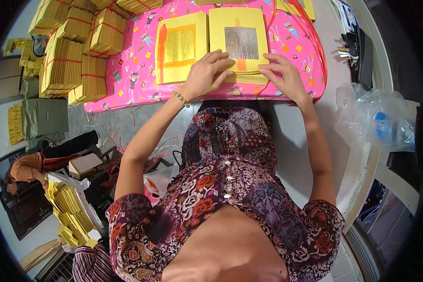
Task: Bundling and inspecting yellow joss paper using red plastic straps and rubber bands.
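Two piles of yellow joss paper lie side by side on a pink patterned tabletop. The left pile point(167, 70) bears a gold square with an orange border; the right joss paper stack point(218, 28) bears a silver square with an orange streak. My left hand point(207, 73), with a beaded bracelet at the wrist, grips the right stack's near left corner, fingers on top and thumb at the near edge. At its near right corner, my right hand point(285, 77) holds the edge between thumb and fingers. Several layers show along the near edge between my hands.
Bundles of yellow paper point(63, 66) tied with red string are piled at the tabletop's left. Red strings point(320, 51) hang over its right side. A clear plastic bag point(385, 117) is at right. At lower left, another person point(28, 167) is beside more yellow paper point(70, 207).
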Demonstrator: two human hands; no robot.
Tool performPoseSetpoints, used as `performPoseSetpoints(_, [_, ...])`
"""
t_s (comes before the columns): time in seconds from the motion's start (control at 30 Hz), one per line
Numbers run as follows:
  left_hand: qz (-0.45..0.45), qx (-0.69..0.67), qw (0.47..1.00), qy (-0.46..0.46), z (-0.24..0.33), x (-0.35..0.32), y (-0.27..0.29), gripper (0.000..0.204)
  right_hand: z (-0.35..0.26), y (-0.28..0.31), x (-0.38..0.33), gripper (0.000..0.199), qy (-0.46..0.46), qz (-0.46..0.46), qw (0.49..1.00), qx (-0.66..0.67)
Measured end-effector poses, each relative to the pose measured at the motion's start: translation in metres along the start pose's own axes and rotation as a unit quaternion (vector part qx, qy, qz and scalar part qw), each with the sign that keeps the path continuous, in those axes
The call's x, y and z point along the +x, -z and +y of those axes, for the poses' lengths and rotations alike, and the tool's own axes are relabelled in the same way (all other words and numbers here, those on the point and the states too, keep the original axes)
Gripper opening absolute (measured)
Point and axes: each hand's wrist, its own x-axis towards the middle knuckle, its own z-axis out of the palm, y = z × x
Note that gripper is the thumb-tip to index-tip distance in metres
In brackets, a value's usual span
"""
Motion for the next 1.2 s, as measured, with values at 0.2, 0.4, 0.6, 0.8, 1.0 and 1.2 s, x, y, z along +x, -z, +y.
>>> performPoseSetpoints(0.2, [-0.007, -0.003, 1.000, 0.010, 0.003, 0.003, 0.004, 0.033, 0.007, -0.007, 0.005, 0.019, 0.024, 0.038, 0.999, 0.004])
performPoseSetpoints(0.4, [-0.002, -0.027, 0.999, 0.028, 0.000, 0.001, 0.000, 0.032, 0.007, -0.007, 0.008, 0.019, -0.017, 0.033, 0.998, 0.048])
performPoseSetpoints(0.6, [0.011, -0.013, 0.999, 0.033, 0.003, -0.002, -0.001, 0.034, 0.011, -0.010, 0.008, 0.017, 0.013, 0.040, 0.999, 0.022])
performPoseSetpoints(0.8, [0.022, -0.012, 0.999, 0.037, 0.003, 0.000, -0.004, 0.035, 0.007, -0.009, 0.010, 0.016, -0.025, 0.033, 0.998, 0.056])
performPoseSetpoints(1.0, [0.038, -0.009, 0.999, 0.021, 0.004, 0.003, -0.003, 0.037, 0.007, -0.009, 0.013, 0.016, -0.043, 0.038, 0.996, 0.072])
performPoseSetpoints(1.2, [0.002, 0.036, 0.998, 0.051, 0.029, 0.019, 0.009, 0.047, -0.003, -0.003, 0.013, 0.016, 0.045, 0.098, 0.994, 0.005])
